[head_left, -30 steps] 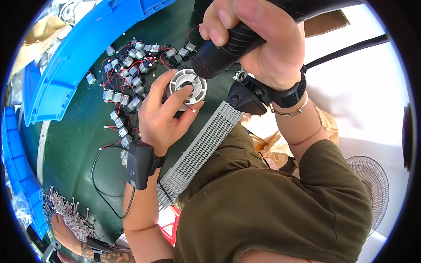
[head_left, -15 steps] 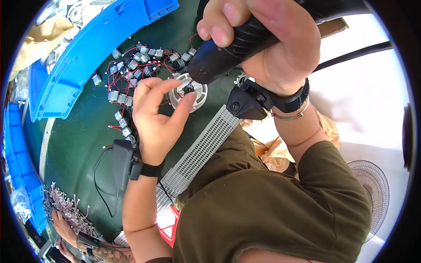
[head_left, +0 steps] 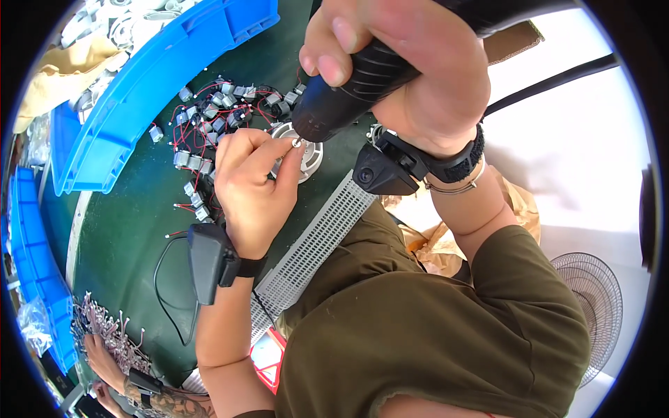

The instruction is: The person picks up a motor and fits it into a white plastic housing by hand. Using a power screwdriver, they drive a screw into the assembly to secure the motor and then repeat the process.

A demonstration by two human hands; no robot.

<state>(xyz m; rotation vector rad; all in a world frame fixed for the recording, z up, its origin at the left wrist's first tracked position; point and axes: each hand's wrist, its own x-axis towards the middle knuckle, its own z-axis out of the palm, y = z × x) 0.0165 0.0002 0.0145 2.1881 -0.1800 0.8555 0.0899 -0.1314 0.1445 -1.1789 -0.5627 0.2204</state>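
A dark green table (head_left: 118, 230) fills the left half of the head view, with a pale floor to the right.

Near the table's middle, toward the edge closest to the person, lies a round grey-white plastic part (head_left: 309, 155) with a ribbed rim. The left hand (head_left: 252, 189) rests over its left side, thumb and forefinger pressed together on a small screw (head_left: 297, 142) held just above the part. The right hand (head_left: 411, 66) is closed around the black grip of an electric screwdriver (head_left: 355, 87), whose nose comes down to the screw; whether the tip touches it cannot be told. Both wrists carry black strapped devices, the left one (head_left: 206, 261) and the right one (head_left: 382, 173).

Just beyond the round part, a heap of small grey motors (head_left: 216, 115) with red and black wires spreads over the table. A perforated grey strip (head_left: 317, 240) runs along the near edge beneath the hands. Blue plastic bins (head_left: 150, 83) stand along the far and left edges. At the lower left edge lies a bundle of thin wire pieces (head_left: 104, 327), with another person's hand (head_left: 104, 359) beside it. A standing fan (head_left: 592, 292) sits on the floor at the right.
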